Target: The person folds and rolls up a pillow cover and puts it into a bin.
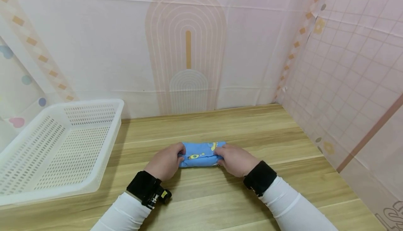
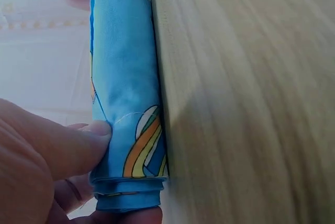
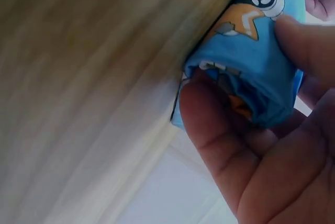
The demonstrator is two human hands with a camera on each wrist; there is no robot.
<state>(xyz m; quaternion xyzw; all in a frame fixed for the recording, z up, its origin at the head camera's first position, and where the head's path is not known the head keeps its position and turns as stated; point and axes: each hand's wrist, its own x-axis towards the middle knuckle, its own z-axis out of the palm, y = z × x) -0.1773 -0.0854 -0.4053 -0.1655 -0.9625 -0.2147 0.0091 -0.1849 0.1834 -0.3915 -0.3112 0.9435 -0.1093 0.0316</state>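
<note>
A blue printed cloth (image 1: 199, 150), rolled or folded into a short, flat bundle, lies on the wooden table in front of me. My left hand (image 1: 164, 161) grips its left end, and in the left wrist view the thumb (image 2: 78, 148) presses the top near stacked fabric layers. At the opposite end my right hand (image 1: 238, 160) pinches the bundle. The right wrist view shows that end as an open roll of cloth (image 3: 246, 77), with a finger (image 3: 209, 124) at its lower edge and the thumb (image 3: 303, 43) on top. Cartoon patterns in yellow, orange and white decorate the fabric.
To the left stands a white perforated plastic basket (image 1: 108, 143) with nothing in it. Patterned sheets (image 1: 258, 49) hang along the back and right edges of the wooden table (image 1: 252, 126). Black straps (image 1: 259, 178) circle both wrists.
</note>
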